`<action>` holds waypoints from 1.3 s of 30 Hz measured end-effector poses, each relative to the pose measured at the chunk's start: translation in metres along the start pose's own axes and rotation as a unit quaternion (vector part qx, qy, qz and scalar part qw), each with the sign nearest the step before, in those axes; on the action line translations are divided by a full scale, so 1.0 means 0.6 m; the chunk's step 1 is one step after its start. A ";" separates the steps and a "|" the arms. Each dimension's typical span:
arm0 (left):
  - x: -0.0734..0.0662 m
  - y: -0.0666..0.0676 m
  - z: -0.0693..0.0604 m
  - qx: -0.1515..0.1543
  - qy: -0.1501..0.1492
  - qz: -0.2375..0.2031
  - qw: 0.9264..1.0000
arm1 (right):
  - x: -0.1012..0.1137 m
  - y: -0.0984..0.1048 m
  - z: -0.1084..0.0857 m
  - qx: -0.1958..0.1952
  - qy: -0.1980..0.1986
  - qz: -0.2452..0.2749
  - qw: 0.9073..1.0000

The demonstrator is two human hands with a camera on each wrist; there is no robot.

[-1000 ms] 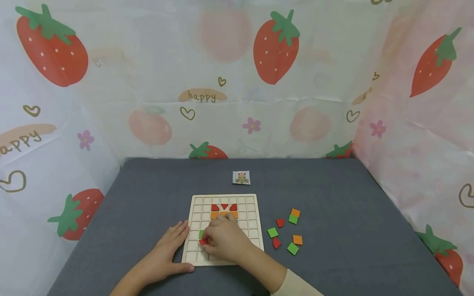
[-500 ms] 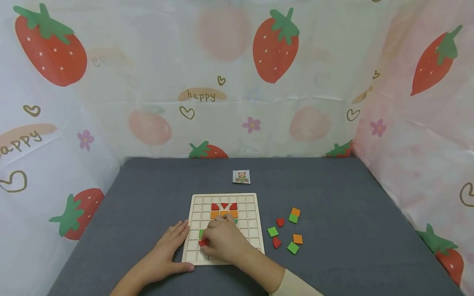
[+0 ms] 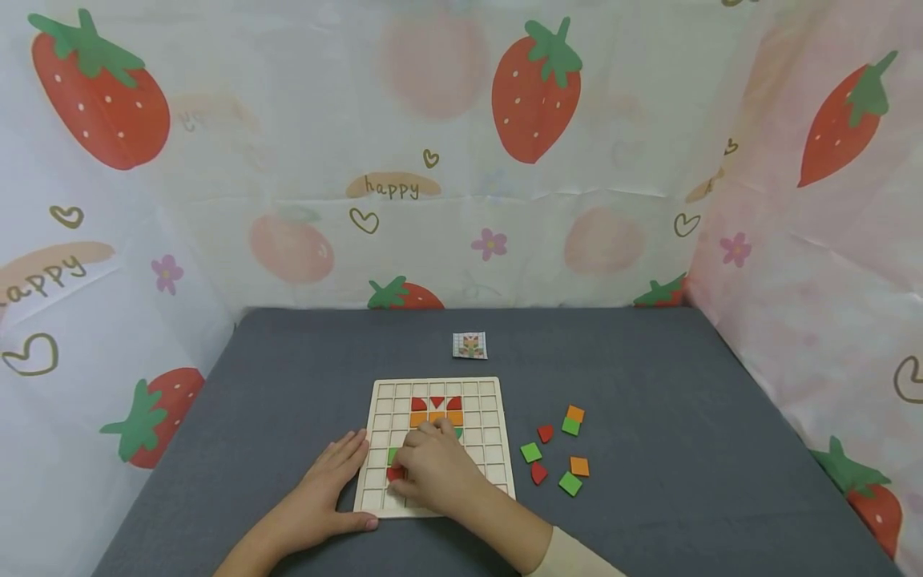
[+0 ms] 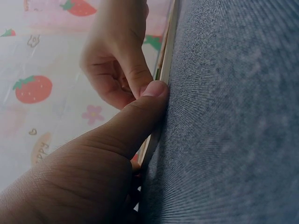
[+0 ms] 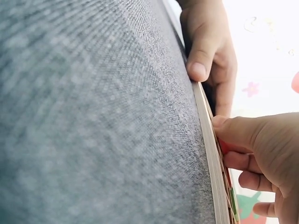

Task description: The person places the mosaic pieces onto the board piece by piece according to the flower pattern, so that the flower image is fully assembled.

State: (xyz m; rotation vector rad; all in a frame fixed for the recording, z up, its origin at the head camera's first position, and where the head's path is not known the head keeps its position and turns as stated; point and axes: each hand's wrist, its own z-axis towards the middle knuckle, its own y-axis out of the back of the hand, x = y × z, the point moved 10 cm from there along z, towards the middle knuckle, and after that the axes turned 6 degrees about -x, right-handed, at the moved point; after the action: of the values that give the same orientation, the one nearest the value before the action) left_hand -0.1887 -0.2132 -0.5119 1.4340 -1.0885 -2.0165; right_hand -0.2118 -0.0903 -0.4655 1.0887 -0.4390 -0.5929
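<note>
A pale wooden grid board (image 3: 493, 437) lies on the table. My left hand (image 3: 320, 489) rests at its near left corner, fingers straight along the left edge, thumb on the near edge. Over the board, my right hand (image 3: 443, 473) pinches a red tile (image 3: 394, 474) with thumb and index finger at a lower-left cell. A green tile (image 3: 392, 456) sits just above that one. Higher up are a row of red tiles (image 3: 454, 403) and a row of orange tiles (image 3: 455, 418); a dark green piece (image 3: 459, 433) peeks out. My right hand hides the middle cells.
Loose tiles lie right of the board: red ones (image 3: 538, 474), green ones (image 3: 570, 484) and orange ones (image 3: 580, 466). Behind the board is a small pattern card (image 3: 470, 346). A grey cloth (image 3: 663, 449) covers the table, with strawberry-print curtains (image 3: 620, 160) around it.
The red tile at my right fingertips has shifted slightly and sits squarer in its cell. My right hand has barely moved, and my left hand holds its place.
</note>
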 end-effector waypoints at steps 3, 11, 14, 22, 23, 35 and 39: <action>-0.001 0.001 0.000 -0.001 -0.001 -0.003 1.000 | -0.002 -0.002 0.000 -0.002 -0.004 0.007 1.000; 0.001 0.001 -0.004 -0.003 -0.001 0.002 1.000 | -0.004 -0.010 -0.001 0.000 -0.022 0.035 0.999; -0.002 0.003 -0.007 -0.007 -0.006 0.004 1.000 | -0.004 -0.009 -0.001 -0.003 -0.029 0.049 0.998; -0.001 0.007 -0.005 -0.008 0.001 -0.005 1.000 | -0.004 -0.001 0.002 -0.005 -0.033 0.051 0.998; 0.000 0.006 -0.005 -0.009 0.000 -0.003 1.000 | -0.004 -0.001 0.002 -0.004 -0.033 0.050 0.998; 0.004 0.003 -0.001 -0.017 -0.008 0.000 1.000 | -0.004 -0.002 0.002 0.005 -0.021 0.030 0.999; 0.006 0.002 0.001 -0.011 -0.003 -0.001 1.000 | -0.006 -0.001 0.003 0.004 -0.016 0.027 0.999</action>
State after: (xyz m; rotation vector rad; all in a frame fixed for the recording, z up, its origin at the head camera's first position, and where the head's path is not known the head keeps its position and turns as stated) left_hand -0.1905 -0.2161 -0.5129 1.4188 -1.0649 -2.0300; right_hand -0.2160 -0.0895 -0.4654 1.0732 -0.4979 -0.5613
